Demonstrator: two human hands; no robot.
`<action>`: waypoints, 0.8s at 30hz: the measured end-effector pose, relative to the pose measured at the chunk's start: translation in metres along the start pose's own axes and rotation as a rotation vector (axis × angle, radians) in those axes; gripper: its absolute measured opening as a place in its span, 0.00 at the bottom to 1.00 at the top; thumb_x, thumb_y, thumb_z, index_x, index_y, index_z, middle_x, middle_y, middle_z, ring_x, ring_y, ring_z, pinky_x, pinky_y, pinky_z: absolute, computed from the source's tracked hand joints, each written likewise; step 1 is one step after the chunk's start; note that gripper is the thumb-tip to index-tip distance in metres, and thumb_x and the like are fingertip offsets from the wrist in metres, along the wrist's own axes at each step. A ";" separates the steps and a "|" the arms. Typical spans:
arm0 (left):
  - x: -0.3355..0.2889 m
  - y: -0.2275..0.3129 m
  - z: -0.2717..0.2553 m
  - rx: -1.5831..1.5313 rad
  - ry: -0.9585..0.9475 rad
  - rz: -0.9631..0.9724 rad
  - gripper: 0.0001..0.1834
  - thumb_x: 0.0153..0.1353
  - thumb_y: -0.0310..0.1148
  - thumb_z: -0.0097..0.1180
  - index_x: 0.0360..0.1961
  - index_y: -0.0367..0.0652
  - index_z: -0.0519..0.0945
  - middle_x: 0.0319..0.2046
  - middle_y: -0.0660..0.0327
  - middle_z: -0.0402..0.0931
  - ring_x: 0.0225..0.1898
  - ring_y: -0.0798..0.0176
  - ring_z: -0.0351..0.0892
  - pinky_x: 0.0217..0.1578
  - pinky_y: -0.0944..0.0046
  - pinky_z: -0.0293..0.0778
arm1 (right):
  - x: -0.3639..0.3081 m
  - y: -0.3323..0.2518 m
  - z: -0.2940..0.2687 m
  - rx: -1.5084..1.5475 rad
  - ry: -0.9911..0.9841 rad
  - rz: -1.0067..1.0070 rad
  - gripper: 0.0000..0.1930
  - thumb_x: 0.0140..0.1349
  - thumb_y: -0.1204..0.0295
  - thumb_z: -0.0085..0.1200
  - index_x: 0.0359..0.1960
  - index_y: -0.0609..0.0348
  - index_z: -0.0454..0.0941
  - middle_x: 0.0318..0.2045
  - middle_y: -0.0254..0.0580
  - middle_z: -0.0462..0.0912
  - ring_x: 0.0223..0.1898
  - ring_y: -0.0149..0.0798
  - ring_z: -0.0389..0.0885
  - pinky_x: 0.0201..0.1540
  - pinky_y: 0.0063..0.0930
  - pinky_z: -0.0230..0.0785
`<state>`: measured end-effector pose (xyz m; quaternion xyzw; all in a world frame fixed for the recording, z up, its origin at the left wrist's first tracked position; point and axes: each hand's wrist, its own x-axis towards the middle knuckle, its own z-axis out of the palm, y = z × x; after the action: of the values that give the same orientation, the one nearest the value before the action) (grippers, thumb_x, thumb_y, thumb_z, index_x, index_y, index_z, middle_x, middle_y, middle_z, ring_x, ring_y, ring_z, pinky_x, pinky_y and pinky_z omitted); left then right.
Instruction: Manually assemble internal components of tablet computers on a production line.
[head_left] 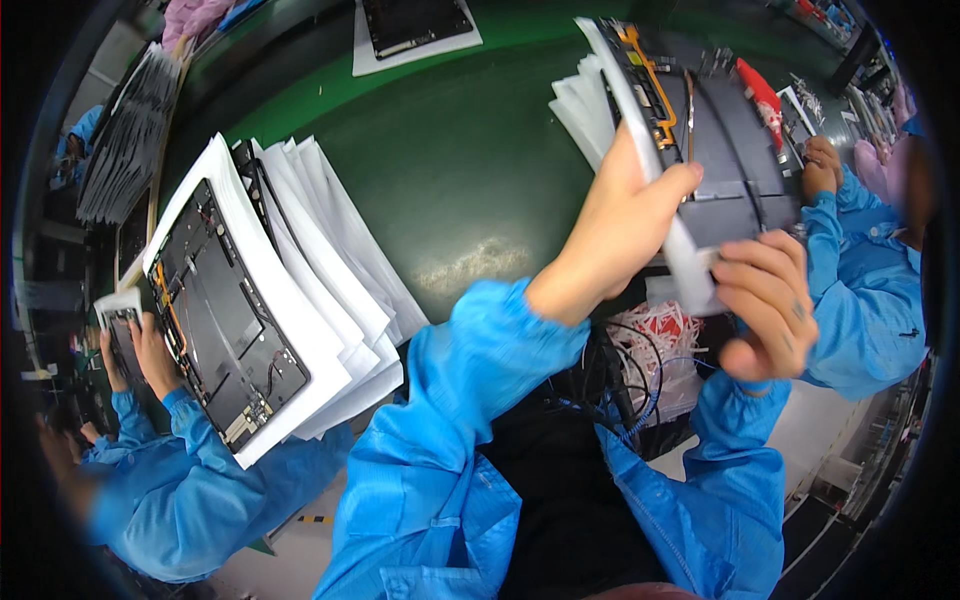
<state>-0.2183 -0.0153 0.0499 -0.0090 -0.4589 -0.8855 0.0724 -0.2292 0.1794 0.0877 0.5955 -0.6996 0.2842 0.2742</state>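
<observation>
At the right, a black device housing [727, 140] with orange flex cables and a black wire is held tilted up, backed by a white foam sheet [690, 268]. My left hand [632, 205] is closed around its left edge, thumb over the front, fingers hidden behind. My right hand [765, 305], slightly blurred, is by the lower edge. Its bent fingertips come up to the white sheet, and the thumb stays apart below them. Whether those fingertips touch the sheet is hard to make out. More white sheets [583, 110] show behind the housing.
On the left stands a stack of black housings [225, 305] layered with white sheets [325, 240]. Another housing [415, 25] lies at the far edge of the green table [430, 150]. Co-workers in blue sleeves [195, 470] [865, 300] sit on both sides. A bag of paper scraps [660, 345] and cables are below.
</observation>
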 end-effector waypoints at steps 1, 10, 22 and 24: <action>-0.020 0.004 -0.004 -0.080 -0.010 -0.008 0.31 0.67 0.24 0.58 0.70 0.34 0.64 0.57 0.59 0.74 0.58 0.64 0.72 0.60 0.61 0.69 | -0.002 -0.005 -0.011 0.043 -0.004 -0.011 0.33 0.67 0.40 0.53 0.34 0.66 0.84 0.36 0.51 0.88 0.39 0.57 0.88 0.45 0.55 0.74; -0.219 0.015 -0.084 0.280 0.102 -0.163 0.39 0.67 0.18 0.56 0.76 0.32 0.53 0.69 0.53 0.64 0.70 0.60 0.64 0.70 0.59 0.58 | 0.025 -0.068 0.044 0.370 -0.251 0.337 0.19 0.41 0.78 0.71 0.39 0.64 0.85 0.43 0.50 0.86 0.46 0.55 0.86 0.46 0.43 0.80; -0.243 0.015 -0.096 1.054 0.548 -0.272 0.11 0.62 0.31 0.72 0.39 0.37 0.83 0.18 0.62 0.78 0.16 0.71 0.76 0.20 0.70 0.72 | 0.002 -0.064 0.152 0.302 -0.395 0.475 0.11 0.55 0.74 0.68 0.41 0.59 0.85 0.41 0.37 0.81 0.42 0.45 0.81 0.45 0.37 0.76; -0.245 0.020 -0.099 1.310 0.474 -0.129 0.08 0.60 0.26 0.72 0.34 0.36 0.83 0.18 0.63 0.78 0.17 0.76 0.75 0.18 0.73 0.65 | 0.007 -0.066 0.157 0.278 -0.394 0.480 0.11 0.56 0.73 0.68 0.41 0.58 0.86 0.39 0.37 0.81 0.41 0.45 0.81 0.43 0.38 0.75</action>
<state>0.0319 -0.0784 -0.0112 0.2571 -0.8698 -0.4069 0.1084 -0.1715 0.0530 -0.0106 0.4887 -0.8141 0.3128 -0.0246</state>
